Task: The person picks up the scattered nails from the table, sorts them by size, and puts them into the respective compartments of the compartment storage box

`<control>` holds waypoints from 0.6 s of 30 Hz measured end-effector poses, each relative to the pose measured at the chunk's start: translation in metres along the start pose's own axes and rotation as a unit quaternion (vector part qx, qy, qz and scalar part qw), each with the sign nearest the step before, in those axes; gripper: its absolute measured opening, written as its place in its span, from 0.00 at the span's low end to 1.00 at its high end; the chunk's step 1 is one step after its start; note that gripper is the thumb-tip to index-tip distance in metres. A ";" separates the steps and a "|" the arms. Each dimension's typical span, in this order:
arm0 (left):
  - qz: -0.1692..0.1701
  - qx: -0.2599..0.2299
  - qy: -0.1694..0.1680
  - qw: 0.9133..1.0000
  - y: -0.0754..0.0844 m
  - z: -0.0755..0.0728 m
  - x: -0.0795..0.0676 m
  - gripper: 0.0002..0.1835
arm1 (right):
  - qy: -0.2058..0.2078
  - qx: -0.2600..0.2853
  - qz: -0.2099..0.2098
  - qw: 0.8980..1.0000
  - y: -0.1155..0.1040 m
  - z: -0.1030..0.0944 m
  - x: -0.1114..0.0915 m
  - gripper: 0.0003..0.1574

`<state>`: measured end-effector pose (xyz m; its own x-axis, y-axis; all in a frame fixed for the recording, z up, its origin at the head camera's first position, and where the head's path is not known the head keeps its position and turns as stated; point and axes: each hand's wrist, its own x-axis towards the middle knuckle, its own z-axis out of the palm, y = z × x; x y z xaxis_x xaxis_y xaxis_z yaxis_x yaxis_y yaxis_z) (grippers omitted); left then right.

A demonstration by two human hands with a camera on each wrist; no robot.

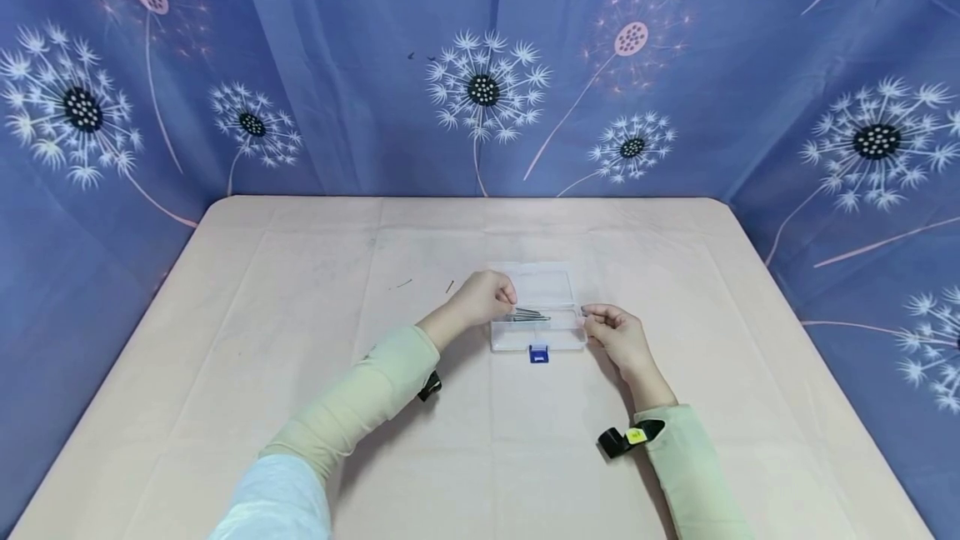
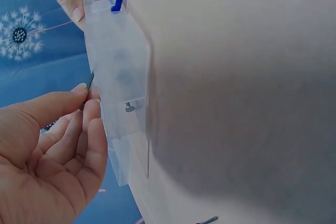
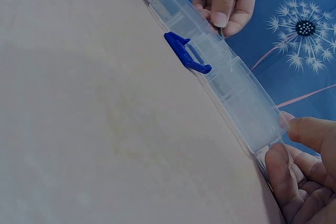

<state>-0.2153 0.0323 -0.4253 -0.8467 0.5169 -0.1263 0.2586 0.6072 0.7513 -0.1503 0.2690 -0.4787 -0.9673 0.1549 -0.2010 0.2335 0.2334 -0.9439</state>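
Left hand [image 1: 482, 298] pinches a nail [image 2: 91, 81] by the open box [image 1: 510, 338] on the table [image 1: 300, 273] | right hand [image 1: 618, 338] grips box's end | step: likely loading – next calls for lowering, letting go

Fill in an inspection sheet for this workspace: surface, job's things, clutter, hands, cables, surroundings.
Surface: pale pink cloth, faintly creased.
Job's things: clear plastic box, lid open, blue latch at the front; several nails inside; two loose nails on the cloth, left of the box.
Clutter: nothing seen.
Left hand: pinches a thin dark nail at the box.
Right hand: holds the box's right end.
Cables: nothing seen.
Surroundings: blue dandelion-print fabric behind and at both sides.
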 end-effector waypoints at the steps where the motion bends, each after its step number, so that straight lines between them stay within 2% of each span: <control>1: 0.002 0.010 -0.001 1.000 0.000 0.001 0.000 0.03 | 0.001 0.000 0.000 1.000 0.000 0.000 0.000 0.21; 10: 0.019 0.104 0.006 0.994 0.001 0.008 0.001 0.03 | 0.003 0.011 -0.004 1.000 0.001 0.000 0.000 0.21; 18: 0.024 0.127 0.022 0.991 0.005 0.013 0.003 0.02 | 0.006 0.006 -0.007 1.000 0.002 0.000 0.000 0.20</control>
<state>-0.2103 0.0443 -0.4304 -0.8484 0.5257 -0.0627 0.4027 0.7176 0.5682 -0.1500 0.2697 -0.4806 -0.9694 0.1625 -0.1840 0.2179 0.2239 -0.9500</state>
